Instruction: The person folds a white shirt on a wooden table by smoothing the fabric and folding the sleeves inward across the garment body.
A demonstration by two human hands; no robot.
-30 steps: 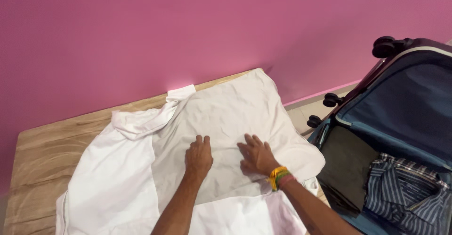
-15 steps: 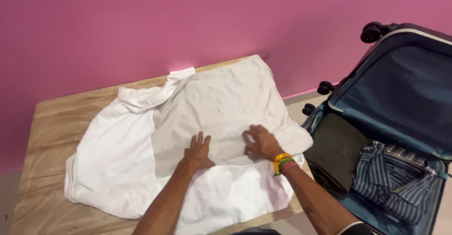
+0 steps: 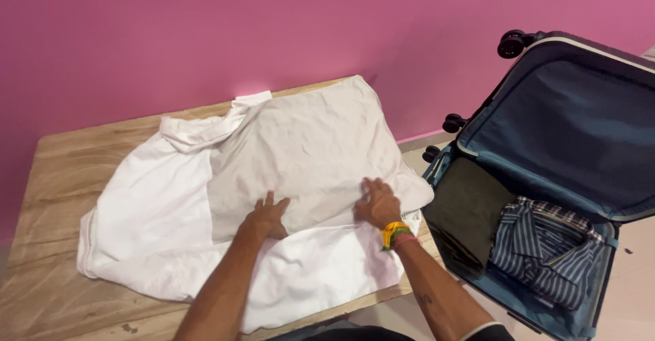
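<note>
A white shirt lies spread on a wooden table, with its right half folded over the middle as a cream-toned panel. My left hand rests flat on the lower edge of that folded panel, fingers apart. My right hand, with coloured bands at the wrist, presses the same edge near the table's right side. Neither hand grips the cloth. The collar points toward the pink wall.
An open blue suitcase stands on the floor right of the table, lid leaning on the pink wall. Inside lie a dark green folded garment and a folded blue striped shirt. Bare wood shows at the table's left.
The view has shifted, so the table and shirt sit lower and more of the suitcase shows. Both hands have slid down the folded panel toward its near edge.
</note>
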